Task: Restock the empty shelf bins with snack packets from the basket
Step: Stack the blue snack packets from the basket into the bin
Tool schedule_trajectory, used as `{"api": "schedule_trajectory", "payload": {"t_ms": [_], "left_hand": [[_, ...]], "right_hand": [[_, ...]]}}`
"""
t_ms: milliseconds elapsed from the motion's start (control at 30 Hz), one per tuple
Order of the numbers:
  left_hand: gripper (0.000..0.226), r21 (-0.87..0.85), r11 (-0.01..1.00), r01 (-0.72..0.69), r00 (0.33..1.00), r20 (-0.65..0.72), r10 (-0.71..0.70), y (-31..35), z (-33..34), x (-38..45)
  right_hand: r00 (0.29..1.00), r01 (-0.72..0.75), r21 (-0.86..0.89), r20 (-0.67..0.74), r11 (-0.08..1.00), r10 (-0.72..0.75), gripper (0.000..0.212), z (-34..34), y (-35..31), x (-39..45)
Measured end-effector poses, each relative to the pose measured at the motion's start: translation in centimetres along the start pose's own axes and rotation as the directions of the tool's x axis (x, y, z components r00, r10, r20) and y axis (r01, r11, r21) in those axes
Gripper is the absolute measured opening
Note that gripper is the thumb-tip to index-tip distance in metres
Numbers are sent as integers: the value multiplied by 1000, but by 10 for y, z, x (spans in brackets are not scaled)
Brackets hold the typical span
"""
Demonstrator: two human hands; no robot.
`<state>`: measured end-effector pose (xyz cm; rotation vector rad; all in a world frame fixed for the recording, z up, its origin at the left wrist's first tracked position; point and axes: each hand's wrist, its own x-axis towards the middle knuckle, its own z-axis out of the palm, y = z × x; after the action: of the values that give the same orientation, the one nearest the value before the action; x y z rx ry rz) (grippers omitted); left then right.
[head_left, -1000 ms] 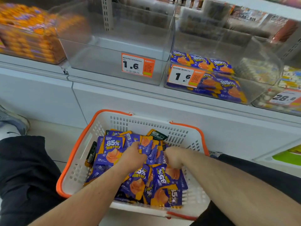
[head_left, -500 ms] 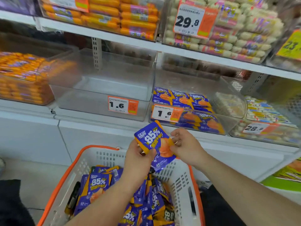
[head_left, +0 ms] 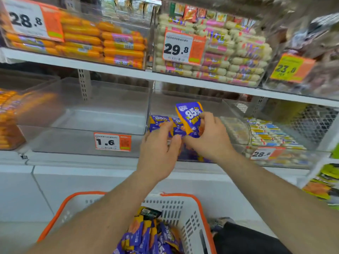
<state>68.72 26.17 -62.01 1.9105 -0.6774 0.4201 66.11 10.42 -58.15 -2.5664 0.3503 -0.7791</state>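
Note:
My right hand pinches a purple and orange snack packet marked 85%, held upright over the front of a clear shelf bin. That bin holds a few of the same packets in a row. Beside it my left hand reaches with relaxed fingers toward those packets and holds nothing that I can see. Left of this bin stands an empty clear bin with a 1.6 price label. Below my arms is the white basket with an orange rim, with several more purple packets inside.
The upper shelf carries bins of orange sausages and white sausage packs. Another orange-filled bin is at the far left, a bin of white and yellow packs at the right. My dark trouser knee is beside the basket.
Both hands rose from the basket up to the shelf. The packet, held by both hands half a second ago, is now in my right hand only, over the bin.

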Motion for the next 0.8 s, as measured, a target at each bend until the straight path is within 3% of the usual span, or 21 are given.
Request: {"api": "schedule_trajectory", "payload": {"t_ms": [67,167,267,333,433,467,567,633,733,800], "left_hand": [[67,433,894,-116,993,78,91,-11,10,8],[81,667,715,-208,953,302,-5,-30,21,8],[93,697,675,-241,945,326,1,-42,24,3],[93,695,679,-235,961,269,58,-46,28,3],[92,699,673,-242,966,239,98,-53,32,3],[92,705,666,-246,966,231,112,-54,32,3],[91,712,656,-249,967,214,135,-56,35,2],[90,716,656,-240,970,208,127,-55,37,2],[90,724,647,-238,970,216,115,-55,36,1],[88,727,643,-242,967,238,96,-52,33,0]], "right_hand": [[988,-135,-173,55,976,146,82,-13,17,33],[920,-275,-333,180,902,347,92,-23,37,62],[835,-337,-433,273,836,478,70,-17,52,72],[801,-371,-411,313,833,511,44,-8,61,74],[744,-417,-398,367,817,558,31,7,73,76],[709,-399,-431,414,810,570,28,11,75,78],[507,-457,-438,587,774,631,23,24,87,86],[487,-481,-427,596,766,638,28,26,92,89],[469,-376,-518,609,768,640,58,27,91,93],[471,-354,-538,604,765,643,65,26,90,94]]}}
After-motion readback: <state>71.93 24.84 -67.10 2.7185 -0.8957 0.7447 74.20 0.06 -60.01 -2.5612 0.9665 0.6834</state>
